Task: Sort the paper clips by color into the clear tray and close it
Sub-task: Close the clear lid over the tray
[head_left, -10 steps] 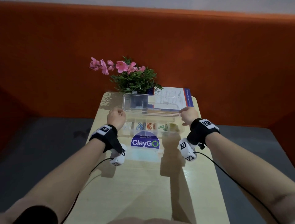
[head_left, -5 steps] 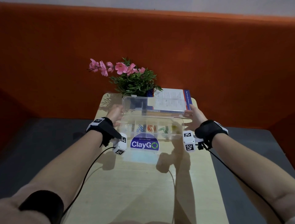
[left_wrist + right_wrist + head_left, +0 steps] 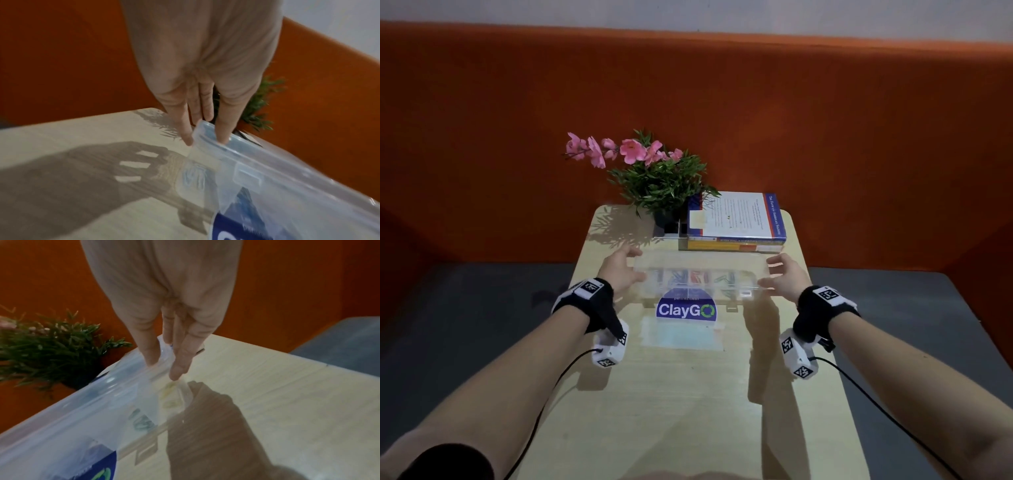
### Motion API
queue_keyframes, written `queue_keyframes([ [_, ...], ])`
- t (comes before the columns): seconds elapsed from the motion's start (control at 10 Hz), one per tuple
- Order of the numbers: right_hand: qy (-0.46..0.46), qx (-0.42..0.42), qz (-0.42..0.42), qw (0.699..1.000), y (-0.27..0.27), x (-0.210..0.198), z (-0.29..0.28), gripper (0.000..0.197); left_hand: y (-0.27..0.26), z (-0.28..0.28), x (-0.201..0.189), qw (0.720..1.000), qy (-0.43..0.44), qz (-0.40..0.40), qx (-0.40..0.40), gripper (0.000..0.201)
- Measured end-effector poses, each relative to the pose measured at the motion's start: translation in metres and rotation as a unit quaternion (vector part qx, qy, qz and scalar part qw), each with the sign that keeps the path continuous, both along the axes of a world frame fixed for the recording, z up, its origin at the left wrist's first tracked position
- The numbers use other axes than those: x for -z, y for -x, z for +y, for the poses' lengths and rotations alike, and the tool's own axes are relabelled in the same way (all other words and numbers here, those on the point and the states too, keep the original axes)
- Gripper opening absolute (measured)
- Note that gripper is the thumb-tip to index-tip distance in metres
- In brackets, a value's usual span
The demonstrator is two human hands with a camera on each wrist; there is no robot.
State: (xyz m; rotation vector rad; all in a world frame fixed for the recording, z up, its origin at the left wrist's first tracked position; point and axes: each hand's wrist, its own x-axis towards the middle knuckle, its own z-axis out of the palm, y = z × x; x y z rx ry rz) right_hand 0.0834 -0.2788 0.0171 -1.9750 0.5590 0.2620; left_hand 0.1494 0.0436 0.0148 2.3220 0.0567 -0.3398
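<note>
Lowered from upright, lid (image 3: 702, 270) nearly covers clear tray (image 3: 729, 295); left hand (image 3: 619, 270) and right hand (image 3: 786, 277) pinch its ends, fingers (image 3: 186, 129) straight. Closing step; pressing it shut likely follows.

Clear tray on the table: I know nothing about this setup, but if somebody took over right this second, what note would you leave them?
Left grip: pinches the left end of the lid.
Right grip: pinches the lid's right end.
Things: the paper clips lie in the compartments of the clear tray, grouped by colour as far as the blur shows. The lid slants just above the tray, not fully down.
Done: sorting, apparently.
Left: press the lid flat and snap its front latch.
</note>
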Motion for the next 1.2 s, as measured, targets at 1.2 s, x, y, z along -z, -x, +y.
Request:
queue_keyframes([
  [1.2, 0.416, -0.312, 0.070, 0.851, -0.012, -0.010, 0.046, 0.100, 0.001, -0.058, -0.016, 0.873, -0.408, 0.045, 0.263, 0.112],
])
